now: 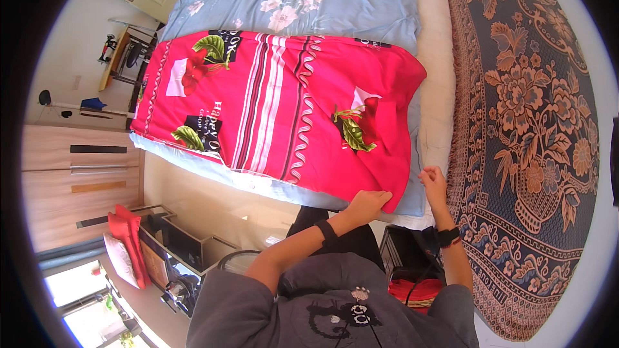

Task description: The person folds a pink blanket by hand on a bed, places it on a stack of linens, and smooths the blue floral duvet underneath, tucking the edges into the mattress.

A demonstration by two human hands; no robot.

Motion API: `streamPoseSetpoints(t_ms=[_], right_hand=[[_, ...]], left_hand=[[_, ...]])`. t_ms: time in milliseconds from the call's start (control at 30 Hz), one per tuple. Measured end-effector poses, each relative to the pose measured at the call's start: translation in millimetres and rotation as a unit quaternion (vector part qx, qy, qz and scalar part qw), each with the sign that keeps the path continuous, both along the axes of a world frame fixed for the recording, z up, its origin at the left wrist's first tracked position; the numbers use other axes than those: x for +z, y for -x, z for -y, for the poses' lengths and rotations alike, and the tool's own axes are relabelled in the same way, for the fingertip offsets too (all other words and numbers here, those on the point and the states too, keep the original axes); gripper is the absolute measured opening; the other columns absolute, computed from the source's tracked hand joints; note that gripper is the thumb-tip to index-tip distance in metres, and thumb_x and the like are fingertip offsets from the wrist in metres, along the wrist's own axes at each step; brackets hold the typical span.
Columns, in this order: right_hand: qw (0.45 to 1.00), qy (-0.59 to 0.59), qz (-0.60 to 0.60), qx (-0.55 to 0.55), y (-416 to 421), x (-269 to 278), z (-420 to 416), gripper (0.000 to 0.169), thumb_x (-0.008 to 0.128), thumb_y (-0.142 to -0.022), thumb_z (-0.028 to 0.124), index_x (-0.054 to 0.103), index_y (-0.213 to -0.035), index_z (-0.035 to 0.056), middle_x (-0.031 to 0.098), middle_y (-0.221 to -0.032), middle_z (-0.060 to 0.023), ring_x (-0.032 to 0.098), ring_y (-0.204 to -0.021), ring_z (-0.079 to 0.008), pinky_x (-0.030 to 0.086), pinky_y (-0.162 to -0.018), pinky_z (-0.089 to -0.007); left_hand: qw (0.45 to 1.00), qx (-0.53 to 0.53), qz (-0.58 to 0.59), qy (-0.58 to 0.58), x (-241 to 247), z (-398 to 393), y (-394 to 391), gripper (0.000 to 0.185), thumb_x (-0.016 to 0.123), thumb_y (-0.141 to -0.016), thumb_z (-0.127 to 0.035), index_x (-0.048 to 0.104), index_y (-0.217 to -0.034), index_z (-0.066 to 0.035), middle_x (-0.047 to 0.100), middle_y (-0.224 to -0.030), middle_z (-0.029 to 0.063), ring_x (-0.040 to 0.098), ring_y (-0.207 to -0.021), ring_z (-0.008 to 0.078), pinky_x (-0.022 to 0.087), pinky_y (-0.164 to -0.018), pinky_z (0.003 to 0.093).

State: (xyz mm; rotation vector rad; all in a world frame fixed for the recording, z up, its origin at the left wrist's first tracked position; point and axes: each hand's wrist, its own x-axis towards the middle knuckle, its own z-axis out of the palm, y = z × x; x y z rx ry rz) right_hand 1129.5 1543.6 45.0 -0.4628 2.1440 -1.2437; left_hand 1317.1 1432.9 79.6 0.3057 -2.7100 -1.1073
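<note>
A bright red printed bedding cloth (271, 111), with stripes, leaf and flower prints and some lettering, lies spread across the bed with soft creases. My left hand (370, 205) grips its near right corner, the thumb and fingers closed over the edge. Just right of that corner, my right hand (434, 179) hovers over or touches the side of the bed, fingers curled; whether anything is between them I cannot make out. Under the red cloth is a light blue floral sheet (290, 0), which shows at the far end and along the near edge.
A cream mattress pad (437, 82) borders the sheet on the right. Beyond it hangs a dark floral tapestry (532, 106) with fringe. To the left stand a wooden cabinet (96, 154), red cushions (128, 239) and a low shelf unit (179, 244). Folded red cloth (416, 292) sits beside me.
</note>
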Motion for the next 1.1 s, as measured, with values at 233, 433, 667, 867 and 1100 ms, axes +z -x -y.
streamPoseSetpoints(t_ms=[233, 433, 667, 867, 1100], right_hand=[[0.956, 0.047, 0.286, 0.048, 57, -59, 73, 0.026, 0.048, -0.077, 0.011, 0.050, -0.101, 0.0021, 0.060, -0.080, -0.0081, 0.057, -0.069, -0.0146, 0.046, -0.062, -0.0258], [0.997, -0.026, 0.040, 0.062, 91, -72, 139, 0.033, 0.053, -0.072, 0.016, 0.047, -0.103, 0.0062, 0.057, -0.076, -0.0072, 0.057, -0.064, -0.0204, 0.047, -0.058, -0.0305], [0.908, -0.157, -0.322, 0.219, 28, -116, 135, 0.033, 0.058, -0.065, 0.013, 0.048, -0.096, 0.0070, 0.052, -0.086, -0.0117, 0.050, -0.079, -0.0328, 0.042, -0.068, -0.0415], [0.840, -0.128, -0.471, 0.238, -15, -136, 137, 0.032, 0.056, -0.068, 0.022, 0.045, -0.095, 0.0074, 0.046, -0.089, -0.0098, 0.045, -0.084, -0.0264, 0.037, -0.066, -0.0367], [0.812, -0.055, -0.402, 0.420, -73, -133, 134, 0.059, 0.066, -0.060, 0.027, 0.042, -0.109, 0.0047, 0.046, -0.101, -0.0119, 0.044, -0.097, -0.0265, 0.036, -0.077, -0.0412]], left_hand=[[0.994, -0.106, 0.004, 0.002, 65, -16, 1, 0.033, 0.055, -0.056, -0.005, 0.047, -0.088, -0.003, 0.052, -0.070, 0.0091, 0.055, -0.066, 0.0278, 0.042, -0.055, 0.0370], [0.994, -0.109, -0.012, -0.027, 143, 0, -15, 0.037, 0.058, -0.050, -0.008, 0.050, -0.086, -0.002, 0.053, -0.072, 0.0090, 0.053, -0.061, 0.0271, 0.041, -0.052, 0.0351], [0.992, -0.101, 0.004, 0.078, 233, 32, -24, 0.031, 0.057, -0.050, -0.009, 0.052, -0.080, -0.003, 0.048, -0.067, 0.0043, 0.048, -0.057, 0.0189, 0.038, -0.050, 0.0287], [0.980, -0.096, -0.097, 0.144, 290, 57, -51, 0.014, 0.056, -0.058, -0.009, 0.056, -0.070, -0.002, 0.050, -0.063, 0.0037, 0.053, -0.056, 0.0163, 0.041, -0.048, 0.0242], [0.875, 0.147, -0.404, 0.222, 301, 52, -82, 0.014, 0.062, -0.048, -0.005, 0.056, -0.061, -0.005, 0.044, -0.056, 0.0009, 0.044, -0.047, 0.0138, 0.039, -0.040, 0.0232]])
